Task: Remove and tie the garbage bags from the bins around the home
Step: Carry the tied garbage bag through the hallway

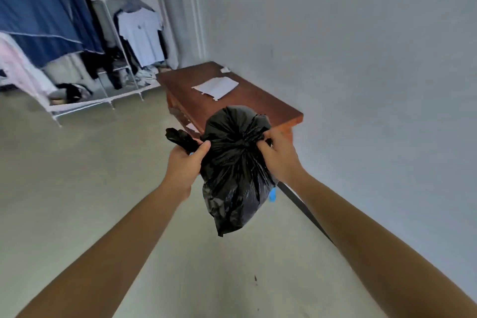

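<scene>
A black garbage bag (233, 178) hangs in the air in front of me, bulging and gathered into a twist near its top. My left hand (184, 162) is closed on one black end of the bag's mouth, which sticks out to the left. My right hand (277, 156) grips the other end on the right side of the gathered neck. A small patch of something blue (272, 195) shows behind the bag's right side. No bin is in view.
A reddish-brown wooden table (260, 103) with white papers (215, 86) stands against the grey wall behind the bag. A white clothes rack (113, 95) with hanging clothes and a blue cover (38, 10) fills the left. Grey floor (77, 175) lies below.
</scene>
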